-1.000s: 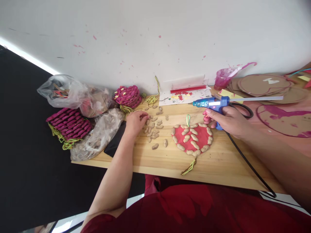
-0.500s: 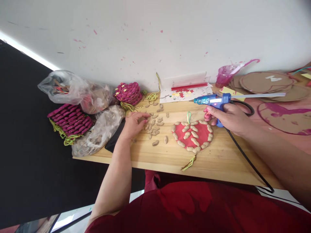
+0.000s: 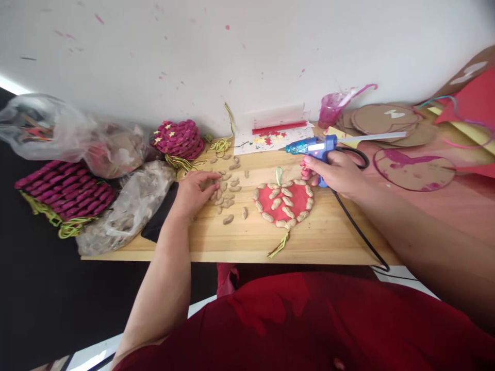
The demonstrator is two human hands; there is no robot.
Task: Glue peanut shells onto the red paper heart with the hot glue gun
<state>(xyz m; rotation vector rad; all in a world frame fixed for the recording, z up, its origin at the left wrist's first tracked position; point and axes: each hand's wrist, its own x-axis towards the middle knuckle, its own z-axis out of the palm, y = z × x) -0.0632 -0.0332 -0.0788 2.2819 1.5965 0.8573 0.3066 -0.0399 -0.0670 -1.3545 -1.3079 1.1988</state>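
My right hand grips a blue glue gun with a long clear glue stick out of its back. Its nozzle points left, above the table. My left hand rests over loose peanuts, fingers stretched out and thumb apart; the fingertips touch or nearly touch the peanuts. Between the hands lies a red heart-shaped piece edged with peanuts, with more peanuts down its middle. A green loop stands at its top and a yellow-green tassel hangs from its lower tip.
Left are plastic bags and purple peanut pieces with yarn. At the back lie a paper sheet with star sequins and a pink cup. Cardboard shapes are stacked right. A black cord runs to the front edge.
The view has turned to the right, so everything sits further left and more red pieces show at the right. Both hands keep nearly the same place relative to the table.
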